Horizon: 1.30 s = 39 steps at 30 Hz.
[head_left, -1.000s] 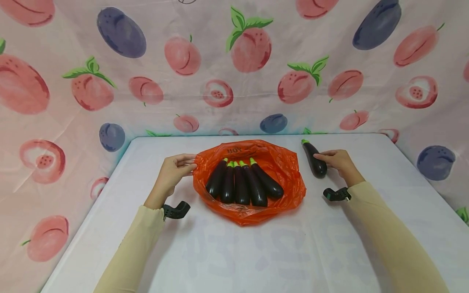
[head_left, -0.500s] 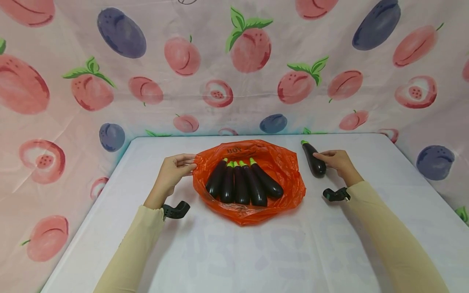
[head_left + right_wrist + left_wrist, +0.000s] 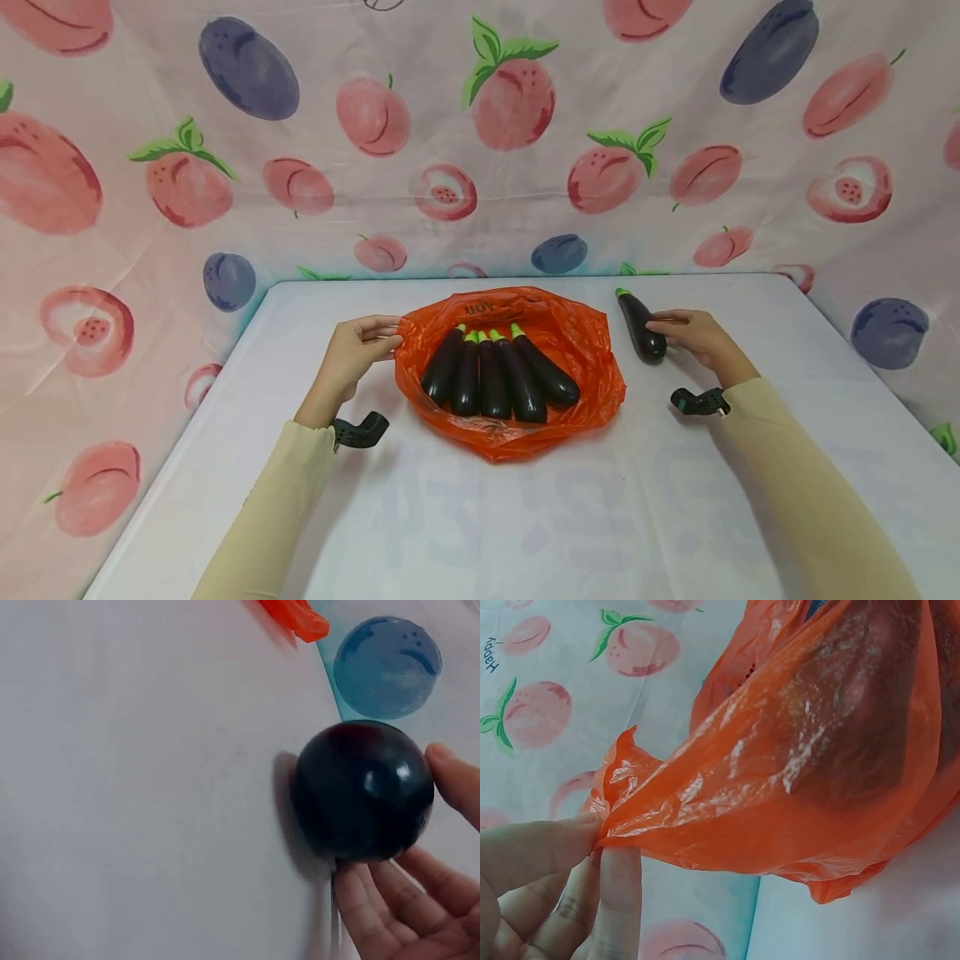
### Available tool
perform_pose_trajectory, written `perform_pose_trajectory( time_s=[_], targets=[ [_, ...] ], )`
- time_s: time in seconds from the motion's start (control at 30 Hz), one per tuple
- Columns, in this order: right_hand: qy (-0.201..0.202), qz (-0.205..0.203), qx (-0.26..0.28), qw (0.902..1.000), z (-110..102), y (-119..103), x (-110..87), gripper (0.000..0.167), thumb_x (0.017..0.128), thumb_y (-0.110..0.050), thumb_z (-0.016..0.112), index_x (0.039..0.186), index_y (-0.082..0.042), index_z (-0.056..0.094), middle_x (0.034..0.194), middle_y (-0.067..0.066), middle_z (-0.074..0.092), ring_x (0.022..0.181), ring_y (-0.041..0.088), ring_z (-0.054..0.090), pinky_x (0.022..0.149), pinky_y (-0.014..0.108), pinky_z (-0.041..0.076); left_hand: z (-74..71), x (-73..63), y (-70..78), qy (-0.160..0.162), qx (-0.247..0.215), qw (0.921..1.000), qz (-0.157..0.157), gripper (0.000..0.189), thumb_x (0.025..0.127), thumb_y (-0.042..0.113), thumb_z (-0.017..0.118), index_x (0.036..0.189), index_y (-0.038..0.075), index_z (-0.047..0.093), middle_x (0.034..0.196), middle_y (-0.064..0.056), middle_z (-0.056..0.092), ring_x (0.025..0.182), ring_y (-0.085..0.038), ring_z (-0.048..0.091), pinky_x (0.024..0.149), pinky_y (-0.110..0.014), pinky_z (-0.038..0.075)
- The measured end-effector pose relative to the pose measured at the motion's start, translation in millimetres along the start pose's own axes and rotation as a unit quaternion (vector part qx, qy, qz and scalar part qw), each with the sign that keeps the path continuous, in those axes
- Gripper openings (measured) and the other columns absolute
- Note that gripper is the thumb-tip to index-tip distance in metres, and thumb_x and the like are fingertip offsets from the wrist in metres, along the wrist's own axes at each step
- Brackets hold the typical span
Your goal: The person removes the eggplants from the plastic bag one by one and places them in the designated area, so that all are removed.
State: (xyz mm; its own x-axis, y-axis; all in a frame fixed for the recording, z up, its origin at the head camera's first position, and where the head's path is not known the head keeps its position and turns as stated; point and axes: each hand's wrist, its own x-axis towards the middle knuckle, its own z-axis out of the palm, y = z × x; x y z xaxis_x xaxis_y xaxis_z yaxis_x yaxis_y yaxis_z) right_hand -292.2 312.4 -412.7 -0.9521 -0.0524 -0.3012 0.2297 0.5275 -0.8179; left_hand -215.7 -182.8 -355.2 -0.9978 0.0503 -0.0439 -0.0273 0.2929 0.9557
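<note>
Pinching bag (image 3: 495,446) edge: left hand (image 3: 356,350); 1 eggplant (image 3: 638,328) outside.

5 eggplts (image 3: 495,383) in org bag (image 3: 602,371)

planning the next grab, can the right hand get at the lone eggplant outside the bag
Likely yes: the right hand has its fingers at the lone eggplant, with nothing visible between; the orange bag lies apart to its left.

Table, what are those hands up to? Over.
Left hand pinching orange bag. Right hand around lone eggplant, outside bag. Five eggplants inside. No obstacle seen.
</note>
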Motion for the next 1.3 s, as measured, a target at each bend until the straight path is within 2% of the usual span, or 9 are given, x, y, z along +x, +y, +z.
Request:
perform_pose_trajectory(
  time_s=[0.1,0.17,0.23,0.33,0.5,0.77,0.93,1.2,1.3],
  targets=[
    [-0.008,-0.022,0.002,0.9997,-2.2,2.0,-2.7,0.074,0.090,-0.040,0.059,0.142,0.005,0.033,0.144,0.026,0.037,0.100,-0.001,0.053,0.102,0.031,0.045,-0.6,-0.3,0.0,0.001,0.002,1.0000,-0.001,0.034,0.090,0.010,0.061,0.122,-0.002,0.059,0.107,-0.014,0.067,0.080,-0.003,0.065,0.080,-0.028,0.057],
    [-0.012,-0.034,0.016,0.9992,-3.7,3.2,-4.0,0.072,0.090,-0.037,0.061,0.142,0.005,0.034,0.136,0.015,0.049,0.088,-0.013,0.052,0.091,0.019,0.049,-1.0,-0.7,0.1,0.001,0.003,1.0000,0.000,0.034,0.090,0.010,0.061,0.122,-0.002,0.059,0.107,-0.015,0.067,0.080,-0.003,0.065,0.078,-0.026,0.057],
    [-0.019,-0.043,0.032,0.9984,-5.1,4.0,-5.2,0.071,0.090,-0.035,0.061,0.142,0.005,0.034,0.122,-0.002,0.058,0.084,-0.018,0.052,0.082,0.010,0.049,-1.3,-1.3,0.6,0.001,0.002,1.0000,-0.001,0.034,0.090,0.010,0.061,0.122,-0.002,0.059,0.107,-0.014,0.067,0.080,-0.003,0.065,0.077,-0.025,0.057],
    [-0.023,-0.048,0.044,0.9976,-6.3,4.5,-6.3,0.071,0.089,-0.036,0.062,0.142,0.004,0.034,0.106,-0.019,0.055,0.084,-0.018,0.053,0.079,0.006,0.047,-1.6,-2.3,1.4,0.000,-0.001,1.0000,0.000,0.034,0.090,0.010,0.061,0.121,-0.002,0.059,0.104,-0.011,0.068,0.079,-0.003,0.065,0.076,-0.024,0.058],
    [-0.021,-0.049,0.044,0.9976,-7.3,5.6,-7.0,0.071,0.090,-0.037,0.061,0.142,0.003,0.033,0.113,-0.012,0.053,0.085,-0.019,0.052,0.081,0.007,0.047,-1.5,-2.2,1.1,-0.001,-0.003,1.0000,-0.001,0.033,0.090,0.010,0.062,0.121,-0.002,0.059,0.101,-0.007,0.068,0.078,-0.003,0.066,0.078,-0.027,0.058],
    [-0.029,-0.060,0.099,0.9928,-10.1,7.7,-8.4,0.072,0.090,-0.028,0.062,0.142,0.010,0.029,0.086,-0.033,0.054,0.084,-0.017,0.055,0.079,0.009,0.050,-1.8,-1.8,1.0,-0.004,0.000,1.0000,0.003,0.035,0.090,0.011,0.062,0.122,-0.003,0.059,0.103,-0.009,0.068,0.078,-0.004,0.066,0.082,-0.032,0.057],
    [-0.028,-0.073,0.120,0.9897,-12.3,7.4,-9.4,0.071,0.090,-0.022,0.063,0.141,0.012,0.027,0.087,-0.032,0.059,0.085,-0.016,0.057,0.080,0.010,0.051,-1.8,-2.2,1.8,-0.004,0.001,1.0000,0.001,0.034,0.090,0.010,0.062,0.122,-0.002,0.059,0.101,-0.006,0.068,0.078,-0.003,0.066,0.085,-0.037,0.056],
    [-0.007,-0.078,0.112,0.9906,-17.5,3.5,-13.5,0.069,0.088,-0.025,0.065,0.141,0.006,0.033,0.094,-0.030,0.062,0.089,-0.016,0.058,0.084,0.012,0.051,-0.9,-1.7,1.6,-0.003,0.002,1.0000,-0.001,0.033,0.090,0.010,0.061,0.121,0.000,0.060,0.102,-0.008,0.067,0.079,-0.004,0.066,0.080,-0.030,0.057],
    [-0.005,-0.096,0.117,0.9885,-20.6,1.9,-16.6,0.051,0.090,-0.021,0.063,0.134,-0.001,0.045,0.095,-0.029,0.064,0.089,-0.014,0.059,0.082,0.012,0.051,-0.7,-1.6,1.4,-0.005,0.005,1.0000,-0.001,0.033,0.090,0.010,0.061,0.122,0.000,0.059,0.103,-0.009,0.067,0.080,-0.005,0.066,0.080,-0.030,0.057]
  ],
)
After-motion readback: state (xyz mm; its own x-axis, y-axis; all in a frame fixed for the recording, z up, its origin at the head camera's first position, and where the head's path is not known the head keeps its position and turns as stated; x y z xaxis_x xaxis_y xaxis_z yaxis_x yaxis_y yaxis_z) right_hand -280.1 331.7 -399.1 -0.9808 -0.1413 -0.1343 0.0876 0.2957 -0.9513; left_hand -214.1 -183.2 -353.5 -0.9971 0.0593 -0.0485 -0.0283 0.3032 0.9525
